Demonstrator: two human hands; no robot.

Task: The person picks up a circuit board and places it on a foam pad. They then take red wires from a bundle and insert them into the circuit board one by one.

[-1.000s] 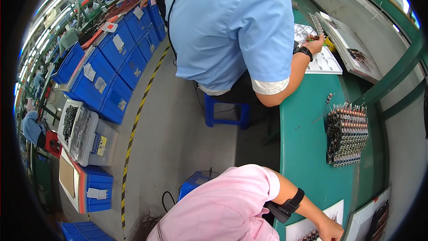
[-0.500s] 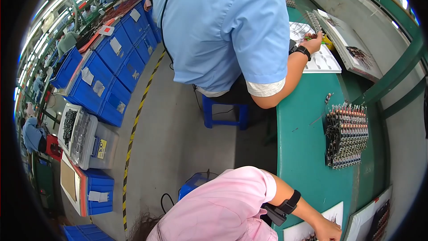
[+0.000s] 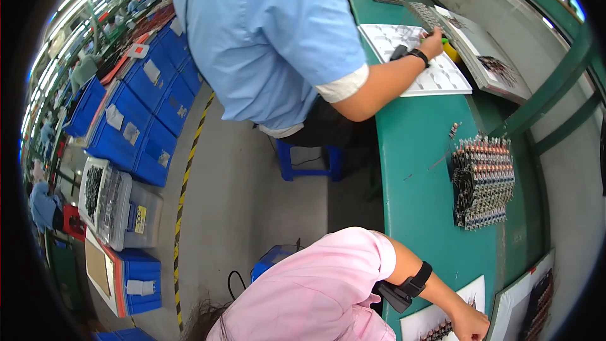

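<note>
Only my left arm, in a pink sleeve with a black strap and device on the forearm, is in view. My left hand [image 3: 469, 323] is at the lower right edge, over a white board [image 3: 468, 292]. Its fingers look curled together, and whatever they hold is hidden beneath the hand and by the frame edge. Beside the hand, a row of small dark electronic parts [image 3: 437, 332] with thin wires lies on the board. My right hand is out of view.
Farther along the green table [image 3: 420, 196] stands a stack of wired parts [image 3: 483, 180]. A loose part [image 3: 453, 131] lies near it. A co-worker in blue [image 3: 271, 38] reaches over a white tray [image 3: 442, 82]. A framed white board [image 3: 514, 300] leans at right. Blue bins [image 3: 129, 126] line the left.
The view has shifted slightly, so the co-worker and table appear farther left and more of the white tray shows. My left hand has moved slightly; more parts beside it are visible.
</note>
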